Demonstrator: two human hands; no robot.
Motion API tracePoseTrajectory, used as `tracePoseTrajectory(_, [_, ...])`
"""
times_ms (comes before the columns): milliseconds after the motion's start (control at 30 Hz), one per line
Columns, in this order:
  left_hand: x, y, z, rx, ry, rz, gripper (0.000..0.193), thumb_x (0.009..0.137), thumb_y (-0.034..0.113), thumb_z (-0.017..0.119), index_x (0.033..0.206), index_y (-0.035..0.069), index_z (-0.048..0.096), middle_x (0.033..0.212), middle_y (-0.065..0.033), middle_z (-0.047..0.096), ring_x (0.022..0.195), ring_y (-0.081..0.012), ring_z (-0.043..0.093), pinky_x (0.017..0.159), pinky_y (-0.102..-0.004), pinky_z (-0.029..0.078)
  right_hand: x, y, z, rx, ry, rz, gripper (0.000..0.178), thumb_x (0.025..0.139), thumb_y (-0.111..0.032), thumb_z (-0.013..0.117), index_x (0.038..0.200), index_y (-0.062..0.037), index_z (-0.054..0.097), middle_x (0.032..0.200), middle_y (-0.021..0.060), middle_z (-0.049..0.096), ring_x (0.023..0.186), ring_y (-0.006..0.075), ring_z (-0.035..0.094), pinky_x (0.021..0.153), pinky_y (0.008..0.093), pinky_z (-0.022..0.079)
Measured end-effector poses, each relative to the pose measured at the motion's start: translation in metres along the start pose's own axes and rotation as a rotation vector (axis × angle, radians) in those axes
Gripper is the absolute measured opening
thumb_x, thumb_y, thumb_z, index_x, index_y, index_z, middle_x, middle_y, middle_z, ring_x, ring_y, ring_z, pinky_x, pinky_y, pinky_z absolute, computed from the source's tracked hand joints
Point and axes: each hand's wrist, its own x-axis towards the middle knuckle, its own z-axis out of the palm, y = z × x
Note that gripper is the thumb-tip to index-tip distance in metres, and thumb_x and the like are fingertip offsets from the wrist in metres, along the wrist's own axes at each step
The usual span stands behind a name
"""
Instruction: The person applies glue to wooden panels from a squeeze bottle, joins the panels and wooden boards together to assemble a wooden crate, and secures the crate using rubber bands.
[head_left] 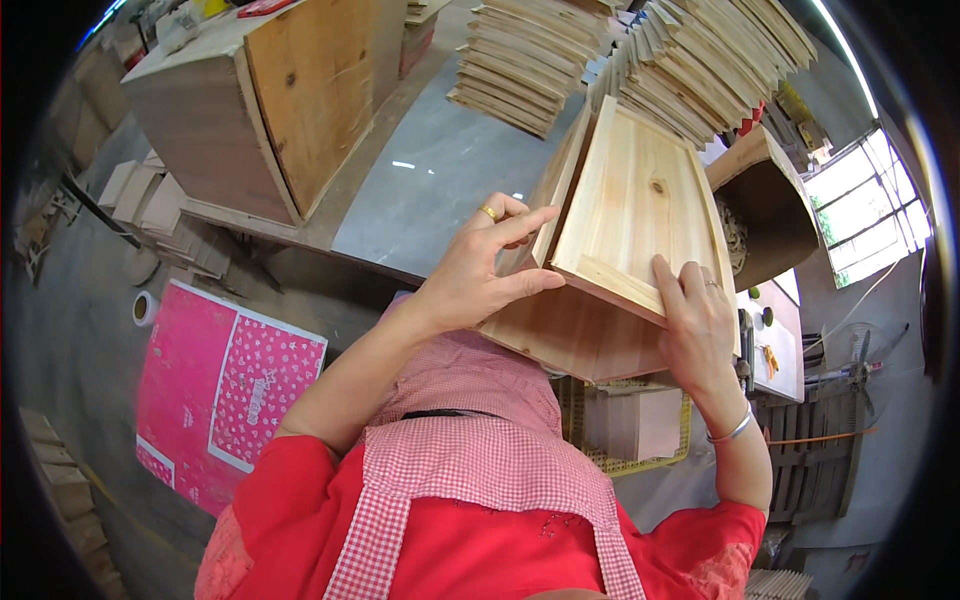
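Table (400, 190) beyond — our right hand (697, 325) grips the box (645, 190), likely steadying it; left hand (472, 262) open at its corner.

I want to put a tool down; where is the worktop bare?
The grey worktop is bare, save small white marks, between the large box at left and the left panel stack and wooden box at right. Beyond the wooden box looks crowded: the right panel stack stands close to the left one.

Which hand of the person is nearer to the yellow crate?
Right. The right hand is above and slightly right of the yellow crate; the left hand is farther, up and left of it.
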Motion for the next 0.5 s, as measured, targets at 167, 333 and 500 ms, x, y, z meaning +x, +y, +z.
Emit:
tracePoseTrajectory(167, [0.002,-0.006,-0.002,-0.115,-0.031,-0.012,0.058,0.08,0.012,0.077,0.134,0.004,0.058,0.109,-0.0044,0.05,0.103,-0.0159,0.049,0.093,-0.028,0.043,0.003,-0.005,0.007,0.041,-0.02,0.021,0.046,0.073,-0.001,0.059,0.119,0.0004,0.056,0.088,0.0129,0.052,0.085,0.0299,0.057,0.072,0.0371,0.048])
tracePoseTrajectory(333, [-0.001,-0.008,-0.004,-0.107,-0.05,-0.031,0.053,0.081,0.009,0.075,0.131,0.004,0.061,0.107,-0.0033,0.049,0.1,-0.0151,0.049,0.092,-0.0266,0.042,0.006,-0.009,0.011,0.058,-0.002,0.034,0.047,0.072,0.0,0.059,0.119,0.0001,0.056,0.087,0.0125,0.052,0.084,0.0295,0.057,0.072,0.0377,0.048])
tracePoseTrajectory(500, [0.003,-0.013,-0.003,-0.098,-0.073,0.01,0.053,0.08,0.006,0.074,0.131,0.004,0.061,0.107,-0.0038,0.048,0.102,-0.0154,0.047,0.094,-0.0261,0.04,0.003,-0.01,0.017,0.102,0.048,0.049,0.042,0.074,0.0,0.057,0.116,-0.0008,0.056,0.086,0.0118,0.051,0.084,0.0287,0.057,0.071,0.0374,0.047])
